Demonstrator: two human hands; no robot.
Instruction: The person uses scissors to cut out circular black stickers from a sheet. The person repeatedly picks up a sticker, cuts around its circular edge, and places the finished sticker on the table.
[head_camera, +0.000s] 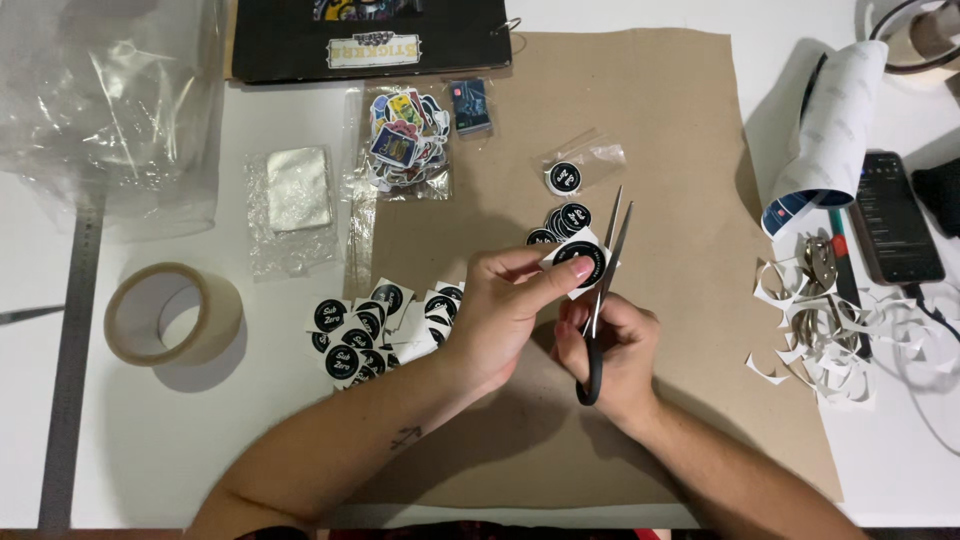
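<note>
While the left hand (505, 310) pinches a round black sticker on its white backing (580, 262) between thumb and fingers, the right hand (612, 350) is closed around the black handles of a pair of scissors (603, 290), blades parted and pointing up, right at the sticker's edge. Both hands sit over a sheet of brown paper (680, 150) on the white table (150, 440). Just above the held sticker, a small stack of cut round stickers (565, 220), and a clear bag with one more black sticker (572, 172). Left of the left hand, a pile of uncut square black-and-white stickers (370, 330). Further left, a roll of clear tape (170, 315). Top centre, a bag of mixed colourful stickers (405, 140). Right side: heap of white paper trimmings (830, 330), a rolled sticker sheet (830, 140), a dark phone (893, 215).
</note>
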